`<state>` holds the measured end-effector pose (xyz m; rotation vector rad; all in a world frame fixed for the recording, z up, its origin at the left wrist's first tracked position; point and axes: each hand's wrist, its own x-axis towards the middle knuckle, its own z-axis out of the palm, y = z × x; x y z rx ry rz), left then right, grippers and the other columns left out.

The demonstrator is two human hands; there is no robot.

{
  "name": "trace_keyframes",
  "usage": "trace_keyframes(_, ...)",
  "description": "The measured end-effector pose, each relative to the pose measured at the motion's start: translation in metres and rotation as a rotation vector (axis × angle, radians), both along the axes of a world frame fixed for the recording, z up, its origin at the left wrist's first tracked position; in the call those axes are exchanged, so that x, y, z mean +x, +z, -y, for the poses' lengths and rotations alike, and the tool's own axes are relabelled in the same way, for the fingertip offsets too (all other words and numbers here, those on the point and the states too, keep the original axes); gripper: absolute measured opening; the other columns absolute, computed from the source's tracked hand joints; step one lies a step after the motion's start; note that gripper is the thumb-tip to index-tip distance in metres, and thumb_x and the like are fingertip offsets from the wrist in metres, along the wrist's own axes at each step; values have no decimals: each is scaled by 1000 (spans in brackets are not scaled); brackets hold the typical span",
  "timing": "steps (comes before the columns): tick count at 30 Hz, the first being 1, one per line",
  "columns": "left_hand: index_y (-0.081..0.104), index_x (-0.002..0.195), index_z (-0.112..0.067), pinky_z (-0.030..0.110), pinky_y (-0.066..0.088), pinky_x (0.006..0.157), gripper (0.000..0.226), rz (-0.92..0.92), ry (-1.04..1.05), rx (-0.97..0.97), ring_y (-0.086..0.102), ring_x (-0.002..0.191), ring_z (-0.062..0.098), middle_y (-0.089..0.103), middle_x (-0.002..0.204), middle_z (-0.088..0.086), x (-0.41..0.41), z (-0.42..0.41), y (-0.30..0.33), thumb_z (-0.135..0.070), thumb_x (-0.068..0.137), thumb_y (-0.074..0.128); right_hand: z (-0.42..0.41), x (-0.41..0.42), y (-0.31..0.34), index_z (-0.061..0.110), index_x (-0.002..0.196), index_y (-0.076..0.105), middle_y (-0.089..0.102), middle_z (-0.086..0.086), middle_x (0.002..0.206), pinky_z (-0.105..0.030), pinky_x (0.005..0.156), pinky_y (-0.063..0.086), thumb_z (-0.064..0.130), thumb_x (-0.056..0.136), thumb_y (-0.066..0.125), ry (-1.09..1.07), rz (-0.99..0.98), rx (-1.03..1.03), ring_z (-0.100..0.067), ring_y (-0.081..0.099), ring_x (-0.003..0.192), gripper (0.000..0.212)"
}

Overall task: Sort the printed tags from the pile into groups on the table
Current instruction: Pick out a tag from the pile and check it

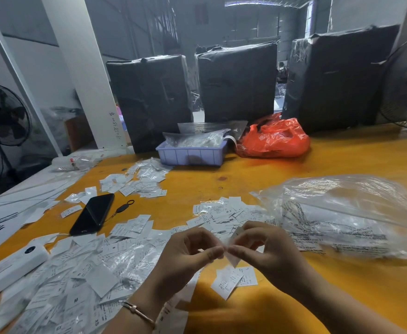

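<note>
Above the table (342, 165), near its front edge, we pinch one tag (232, 247) between our left hand (188, 256) and right hand (267, 251), fingertips meeting; it seems folded or blurred. The pile (77, 273) lies left, nearer our left hand, a small group (233, 279) just below.
</note>
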<state>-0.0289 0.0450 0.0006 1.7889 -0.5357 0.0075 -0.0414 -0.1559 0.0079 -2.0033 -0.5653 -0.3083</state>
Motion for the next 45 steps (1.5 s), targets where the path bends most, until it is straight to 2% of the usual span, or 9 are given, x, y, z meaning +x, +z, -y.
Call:
trace_keyframes(4, 70, 82, -6, 31, 54, 70, 10, -60, -29, 51, 68, 74, 19, 70, 77, 10, 0, -2, -1, -14, 83, 77, 4, 3, -1, 16, 70, 75, 66, 13, 72, -23, 60, 45, 14, 79, 75, 9, -65, 55, -7, 59, 66, 10)
trace_keyframes(13, 75, 84, -18, 25, 54, 58, 6, -74, -42, 75, 74, 70, 24, 76, 79, 7, -2, 0, -1, -22, 87, 71, 5, 6, -5, 16, 70, 75, 66, 5, 71, -38, 65, 48, 9, 82, 71, 12, -183, 161, -16, 60, 69, 14)
trace_keyframes(22, 75, 80, -13, 28, 56, 57, 15, -70, -12, 31, 74, 68, 26, 76, 76, 8, -3, 0, 1, -28, 79, 75, 13, 4, 4, 15, 73, 75, 71, 0, 77, -47, 67, 54, 2, 82, 68, -166, -51, 267, -18, 66, 71, 18)
trace_keyframes(24, 75, 80, -13, 29, 57, 59, 17, -61, 0, 31, 73, 68, 25, 76, 76, 8, -3, -1, 2, -30, 76, 76, 17, 4, 8, 20, 82, 75, 72, 3, 83, -44, 72, 57, -3, 82, 66, -203, 19, 342, -16, 68, 79, 24)
trace_keyframes(27, 76, 80, -13, 28, 57, 59, 13, -50, -10, 42, 73, 68, 25, 75, 76, 8, -2, -1, 1, -26, 78, 77, 18, 1, 11, 25, 102, 71, 73, 4, 90, -26, 73, 58, -7, 79, 69, -197, 113, 434, -14, 70, 85, 39)
trace_keyframes(32, 76, 79, -18, 24, 55, 57, 5, -35, -27, 39, 73, 67, 23, 75, 75, 6, -4, -1, 0, -23, 79, 79, 12, -6, 11, 19, 124, 59, 72, 4, 86, -16, 71, 55, -6, 76, 73, -104, 241, 353, -7, 70, 80, 56)
trace_keyframes(36, 76, 79, -21, 25, 56, 58, 3, -29, -39, 57, 73, 68, 23, 76, 76, 5, -3, -1, 0, -23, 80, 78, 9, -8, 10, 21, 117, 61, 71, 4, 80, -24, 69, 57, -3, 77, 74, -69, 275, 230, -10, 70, 79, 48)
trace_keyframes(41, 77, 80, -21, 25, 56, 58, 7, -48, -68, 54, 73, 68, 24, 76, 77, 6, -4, -1, 1, -27, 79, 78, 12, -5, 9, 16, 98, 67, 71, 9, 85, -16, 60, 51, 1, 77, 75, -97, 290, 136, -4, 66, 79, 27)
trace_keyframes(45, 77, 81, -21, 25, 54, 58, 6, -53, -81, 53, 73, 68, 24, 76, 78, 6, -5, -1, 1, -27, 81, 77, 14, -1, 9, 15, 85, 69, 70, 12, 80, -24, 58, 51, 0, 78, 74, -82, 284, 42, -8, 65, 73, 17)
